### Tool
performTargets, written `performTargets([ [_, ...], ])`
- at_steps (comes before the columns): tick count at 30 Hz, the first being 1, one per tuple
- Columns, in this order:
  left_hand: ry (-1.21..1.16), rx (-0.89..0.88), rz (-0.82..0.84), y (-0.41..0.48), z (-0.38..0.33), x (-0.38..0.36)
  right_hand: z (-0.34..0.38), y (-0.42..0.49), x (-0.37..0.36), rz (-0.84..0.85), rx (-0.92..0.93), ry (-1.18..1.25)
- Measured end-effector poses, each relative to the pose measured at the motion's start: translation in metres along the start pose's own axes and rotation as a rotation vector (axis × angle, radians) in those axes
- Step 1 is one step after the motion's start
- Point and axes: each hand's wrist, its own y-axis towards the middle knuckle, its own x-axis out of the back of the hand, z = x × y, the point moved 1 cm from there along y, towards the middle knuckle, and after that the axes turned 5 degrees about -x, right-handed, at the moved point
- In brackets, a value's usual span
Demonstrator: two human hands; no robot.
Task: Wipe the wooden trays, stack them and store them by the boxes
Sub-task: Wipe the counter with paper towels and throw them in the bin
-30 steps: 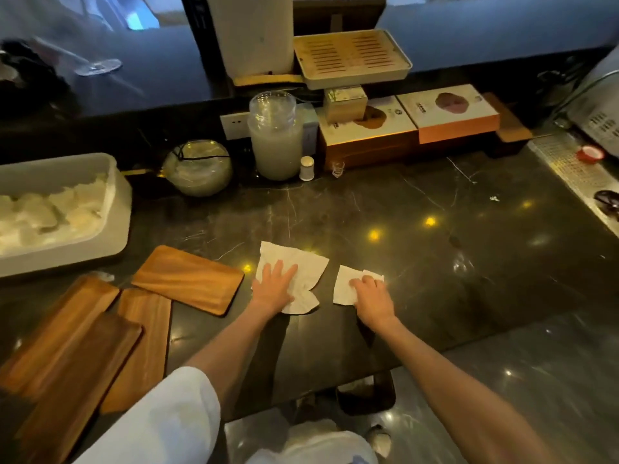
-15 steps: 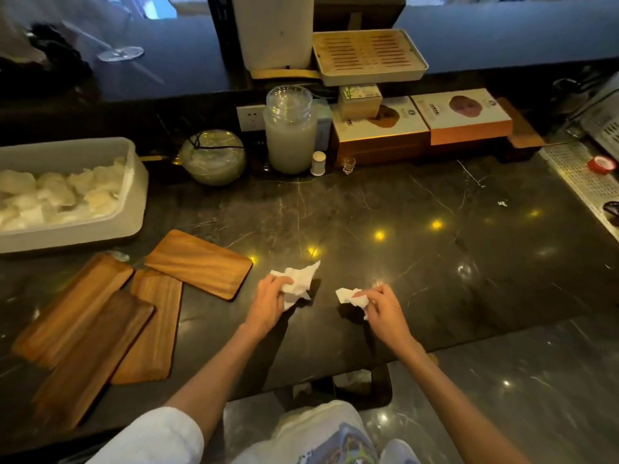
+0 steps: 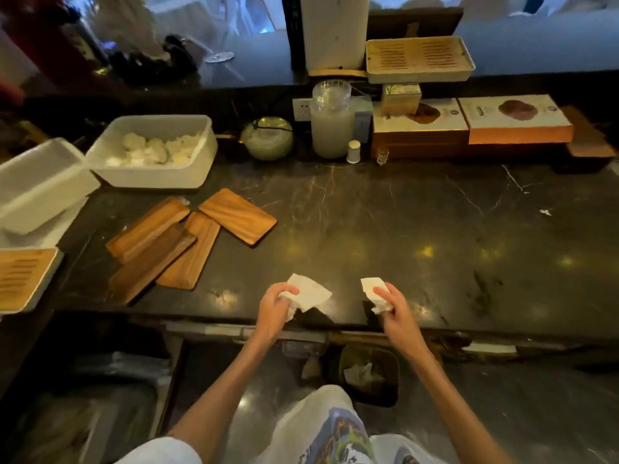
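At the bottom of the frame, two bare forearms reach up from white sleeves toward the near edge of the dark marble table [image 3: 402, 229]. The left hand [image 3: 274, 309], low and centre-left, has its fingers curled around a crumpled white paper towel [image 3: 310, 293], part of which fans out to the right above the table edge. The right hand [image 3: 397, 311], a little apart to its right, pinches a smaller scrap of white paper [image 3: 373, 289] between thumb and fingers. Below the table edge, between the arms, a dark bin [image 3: 368, 373] with crumpled paper inside stands on the floor. Further up and to the left, well apart from both hands, four wooden trays [image 3: 187, 242] lie flat on the table in a loose cluster, the three long ones overlapping side by side and a shorter one angled at their upper right. At the left edge a slatted tray [image 3: 23, 279] sits in a white base. Beyond the wooden trays stands a white tub [image 3: 154, 152] holding pale lumps. Along the back, in the upper right of the frame, flat boxes [image 3: 469, 125] sit in a row, with a tall frosted jar [image 3: 331, 122] just to their left and a glass pot [image 3: 268, 139] left of that.
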Motion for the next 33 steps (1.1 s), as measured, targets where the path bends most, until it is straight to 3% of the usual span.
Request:
performTargets([
  [6, 0.117, -0.010, 0.011, -0.109, 0.026, -0.053, -0.055, -0.058, 0.059, -0.031, 0.079, -0.009],
  [11, 0.125, 0.090, 0.052, -0.185, 0.039, -0.088, -0.102, -0.123, 0.095, -0.011, -0.002, 0.081],
  [14, 0.134, 0.065, 0.103, -0.201, 0.035, -0.102, -0.120, -0.142, 0.103, 0.030, -0.073, 0.077],
  [18, 0.281, 0.051, 0.176, -0.195, 0.043, -0.112, -0.135, -0.157, 0.097, -0.042, -0.140, -0.049],
  [24, 0.218, 0.277, 0.151, -0.152, 0.118, -0.145, -0.189, -0.149, 0.047, -0.116, -0.329, 0.061],
  [27, 0.160, 0.424, 0.217, -0.124, 0.188, -0.175, -0.248, -0.121, 0.007, -0.124, -0.388, 0.086],
  [31, -0.049, 0.786, 0.280, -0.085, 0.297, -0.213, -0.346, -0.078, -0.048, -0.204, -0.456, 0.160],
  [33, -0.111, 0.825, 0.319, -0.065, 0.347, -0.228, -0.390, -0.056, -0.072, -0.213, -0.470, 0.205],
])
